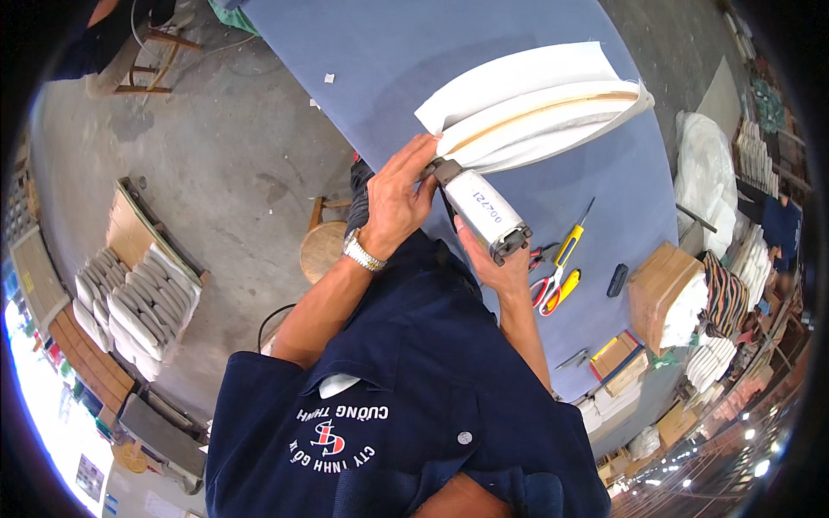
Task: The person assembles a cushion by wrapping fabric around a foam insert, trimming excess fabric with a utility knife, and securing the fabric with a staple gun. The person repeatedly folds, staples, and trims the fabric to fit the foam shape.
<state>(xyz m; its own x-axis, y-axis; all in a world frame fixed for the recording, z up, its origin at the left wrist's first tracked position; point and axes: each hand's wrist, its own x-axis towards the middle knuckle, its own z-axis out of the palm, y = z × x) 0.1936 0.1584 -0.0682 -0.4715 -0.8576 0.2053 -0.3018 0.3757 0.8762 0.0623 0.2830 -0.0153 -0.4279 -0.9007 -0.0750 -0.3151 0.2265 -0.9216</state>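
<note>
A curved piece wrapped in white fabric (518, 82) lies on the blue-grey table (371, 60), a strip of bare wood (553, 110) showing along its middle. At its near left end, my left hand (397, 197) has its fingers pressed together on the fabric, thumb beside the tool's nose. My right hand (492, 266) is wrapped round a staple gun (485, 207) with a white body and dark ends. The gun's nose points at that same end of the piece; whether it touches is hard to see. The gun's handle is mostly hidden under its body.
Right of my right hand lie a yellow-handled screwdriver (568, 247), scissors (544, 295), a yellow cutter (565, 292) and red-handled pliers (537, 256). A black block (617, 281) and cardboard box (661, 293) are farther right. A round stool (325, 250) and stacked pale cushions (138, 302) stand left.
</note>
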